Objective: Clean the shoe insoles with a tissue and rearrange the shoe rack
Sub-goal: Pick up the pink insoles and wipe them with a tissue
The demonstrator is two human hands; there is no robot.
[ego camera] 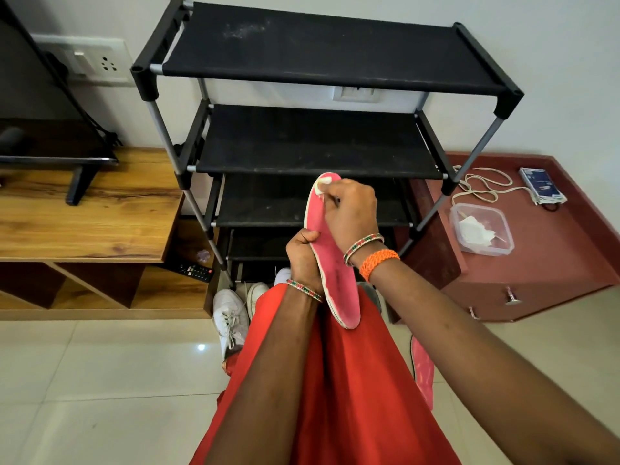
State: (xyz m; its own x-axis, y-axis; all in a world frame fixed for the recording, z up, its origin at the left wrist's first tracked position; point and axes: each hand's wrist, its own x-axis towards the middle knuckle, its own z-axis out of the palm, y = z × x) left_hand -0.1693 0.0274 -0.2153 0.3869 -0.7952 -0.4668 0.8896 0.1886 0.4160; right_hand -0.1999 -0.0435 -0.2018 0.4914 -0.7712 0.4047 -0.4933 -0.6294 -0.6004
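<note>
A pink insole point(330, 266) with a dark smudge near its heel stands upright in front of the black shoe rack point(315, 142). My left hand point(303, 260) grips its left edge at mid-length. My right hand point(350, 211) presses a small white tissue point(322, 185) against the insole's toe end. A second pink insole point(423, 370) lies on the floor at my right, partly hidden by my red garment. White sneakers point(231, 317) sit on the floor at the rack's foot.
The rack's fabric shelves hold nothing. A wooden TV unit point(84, 213) with a remote point(196, 271) stands left. At the right, a maroon cabinet point(550, 263) carries a clear plastic box point(481, 228) with tissues, a cord and a blue packet point(541, 186).
</note>
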